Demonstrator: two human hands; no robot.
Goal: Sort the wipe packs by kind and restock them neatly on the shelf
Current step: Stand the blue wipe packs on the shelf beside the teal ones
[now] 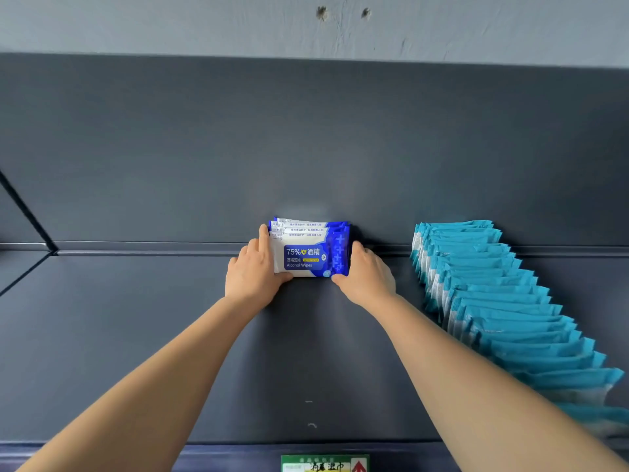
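Note:
A small stack of blue-and-white alcohol wipe packs (310, 253) stands upright against the back wall of the dark grey shelf (143, 335). My left hand (253, 271) presses its left end, thumb under the front pack's lower corner. My right hand (366, 274) clasps the right end, so the stack is squeezed between both hands. To the right, a long row of light-blue wipe packs (493, 294) stands on edge, running from the back wall toward the shelf's front.
The shelf's back panel (306, 148) rises behind the packs, with a pale wall above. A divider line (27, 212) marks the shelf's left end. A green-and-white price label (325, 464) sits on the front rail.

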